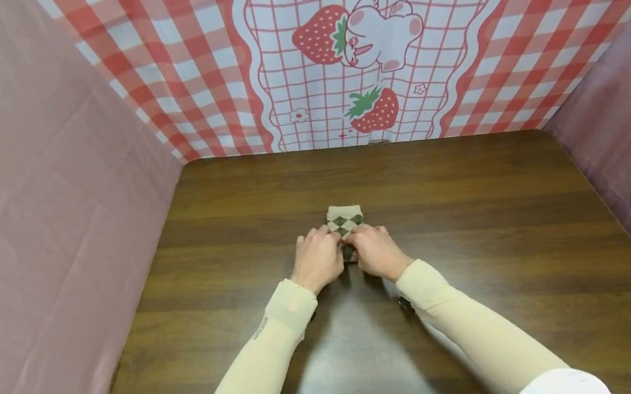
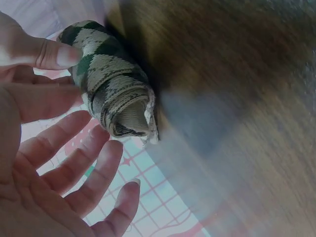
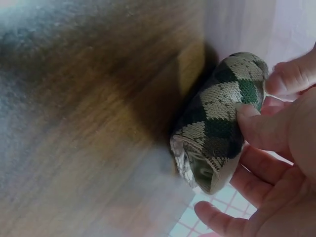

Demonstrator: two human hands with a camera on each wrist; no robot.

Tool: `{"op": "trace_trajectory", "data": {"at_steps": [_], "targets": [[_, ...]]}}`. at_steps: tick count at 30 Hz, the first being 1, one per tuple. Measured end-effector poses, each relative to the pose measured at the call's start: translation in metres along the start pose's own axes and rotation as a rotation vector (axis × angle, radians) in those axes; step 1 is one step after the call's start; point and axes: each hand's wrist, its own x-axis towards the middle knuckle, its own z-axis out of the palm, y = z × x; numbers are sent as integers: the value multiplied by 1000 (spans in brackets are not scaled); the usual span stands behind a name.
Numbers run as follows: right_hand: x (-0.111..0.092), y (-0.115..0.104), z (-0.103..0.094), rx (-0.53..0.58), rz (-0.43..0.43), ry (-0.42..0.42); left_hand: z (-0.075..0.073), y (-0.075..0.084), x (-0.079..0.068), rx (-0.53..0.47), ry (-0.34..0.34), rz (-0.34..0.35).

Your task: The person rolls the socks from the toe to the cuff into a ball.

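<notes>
A beige knit sock (image 1: 345,215) with dark green diamonds lies near the middle of the table, partly rolled up at the end toward the person. My left hand (image 1: 318,259) holds the left part of the roll, and my right hand (image 1: 378,252) holds the right part. The two thumbs come close together on the near side. In the left wrist view the roll (image 2: 116,74) shows its layered, spiral end, with the fingers on its far side. From the right wrist, the thumb (image 3: 254,123) presses on the diamond pattern and the fingers reach behind it.
The brown wood-grain table (image 1: 470,204) has rounded corners. Behind it hangs a red-and-white checked cloth (image 1: 186,61) with strawberries. Pink cloth walls (image 1: 43,191) stand at the left and right sides.
</notes>
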Motion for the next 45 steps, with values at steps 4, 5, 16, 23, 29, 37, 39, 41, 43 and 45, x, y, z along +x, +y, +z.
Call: {"op": "trace_trajectory", "data": {"at_steps": [4,5,16,23,29,37,39,41,43,45], "targets": [[3,1,0,4,5,-19,1,-1,0,-11,-20,0],[4,1,0,5,5,-20,1,-1,0,-14,-25,1],[-2,2,-3,6,-28,23,3,-2,4,-41,-42,-8],[-10,0,0,-15,-53,131,1,-4,9,-50,-114,-20],[-13,-1,7,-39,-50,184,0,-3,11,-11,-137,-28],[-9,2,9,-68,-29,152,-1,1,9,18,-139,-56],[-7,2,8,-76,-12,122,-3,2,9,30,-124,-61],[-6,2,7,-87,6,92,-5,3,9,35,-106,-62],[-4,1,6,-94,22,69,-7,3,9,39,-89,-61],[-3,0,4,-96,32,51,-8,3,9,42,-84,-58]]}}
